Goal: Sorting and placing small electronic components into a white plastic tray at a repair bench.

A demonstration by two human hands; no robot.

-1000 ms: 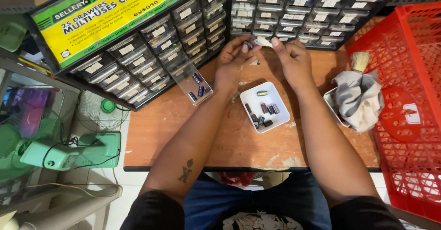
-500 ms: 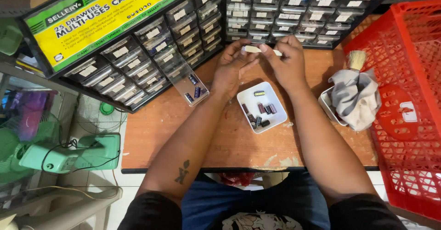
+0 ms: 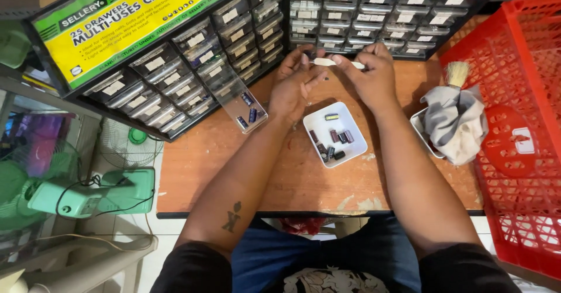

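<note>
Here both hands meet above the bench (image 3: 304,182), just in front of the drawer cabinets (image 3: 374,12): the left hand (image 3: 295,85) and right hand (image 3: 371,76) each pinch one end of a small pale strip (image 3: 336,62), grip clamped on it. It looks light, thin and easily bent, best held by the ends, over the white tray (image 3: 327,123) of small parts

Worn orange-brown wooden table (image 3: 304,182) at frame centre, bearing two drawer cabinets (image 3: 175,76) across the top, a white tray (image 3: 323,122) mid-frame, a pulled-out clear drawer (image 3: 239,100) left of it, a grey rag (image 3: 453,123) at right.
</note>
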